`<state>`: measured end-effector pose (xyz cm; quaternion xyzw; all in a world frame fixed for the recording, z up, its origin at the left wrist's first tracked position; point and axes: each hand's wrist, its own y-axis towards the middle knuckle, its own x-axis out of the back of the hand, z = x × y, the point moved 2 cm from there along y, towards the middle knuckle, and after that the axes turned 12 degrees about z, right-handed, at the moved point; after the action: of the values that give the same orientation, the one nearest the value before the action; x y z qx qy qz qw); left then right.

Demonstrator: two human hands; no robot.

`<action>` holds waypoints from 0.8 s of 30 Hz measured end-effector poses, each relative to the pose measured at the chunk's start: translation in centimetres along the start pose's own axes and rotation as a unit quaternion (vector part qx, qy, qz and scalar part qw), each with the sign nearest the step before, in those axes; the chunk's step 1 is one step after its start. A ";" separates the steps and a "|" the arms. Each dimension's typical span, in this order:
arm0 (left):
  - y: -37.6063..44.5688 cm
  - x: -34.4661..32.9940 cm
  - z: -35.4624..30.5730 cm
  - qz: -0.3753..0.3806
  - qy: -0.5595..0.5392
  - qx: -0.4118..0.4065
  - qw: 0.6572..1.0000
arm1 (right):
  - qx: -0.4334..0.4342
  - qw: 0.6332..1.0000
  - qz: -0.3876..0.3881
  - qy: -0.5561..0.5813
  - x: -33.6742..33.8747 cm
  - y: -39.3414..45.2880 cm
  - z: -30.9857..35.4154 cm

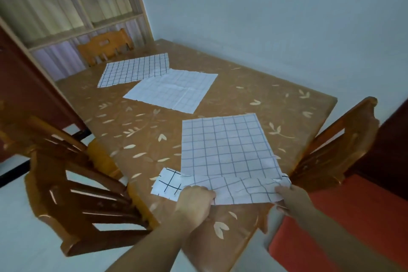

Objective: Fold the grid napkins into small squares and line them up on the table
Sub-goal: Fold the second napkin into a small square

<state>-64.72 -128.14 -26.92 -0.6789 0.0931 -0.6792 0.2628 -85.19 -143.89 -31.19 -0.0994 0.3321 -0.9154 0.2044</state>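
A white napkin with a dark grid [227,150] lies spread on the table [136,137] near me, its near edge lifted and turned up. My left hand [195,202] pinches that edge at its left corner. My right hand [291,197] pinches the right corner. A small folded grid napkin [168,181] lies just left of it, partly under the spread one. Farther back lie two more unfolded napkins: one pale side up [172,90] in the middle, one grid side up [134,69] at the far left.
The table has a brown leaf-patterned cover. Wooden chairs stand at the left [79,194], at the right [335,146] and at the far end [106,47]. A red cushion [344,227] lies beside my right arm. A shelf unit [72,6] fills the far left wall.
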 end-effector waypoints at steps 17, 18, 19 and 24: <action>11.5 3.6 2.8 -0.029 -0.164 0.038 0.985 | -0.075 0.997 0.031 0.005 0.7 9.1 8.3; 12.2 4.2 3.3 -0.033 -0.169 0.045 0.984 | -0.079 0.996 0.040 0.005 0.1 10.0 9.0; 12.8 5.3 3.9 -0.036 -0.175 0.056 0.982 | -0.081 0.996 0.047 0.005 -0.5 10.8 10.0; 16.3 15.6 8.9 -0.149 -0.224 0.133 0.954 | 0.013 0.992 0.120 0.039 -3.4 14.1 21.4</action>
<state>-51.38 -147.42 -20.65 -0.7790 -0.1616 -0.5471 0.2601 -71.05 -164.36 -24.22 -0.0201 0.3370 -0.8918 0.3011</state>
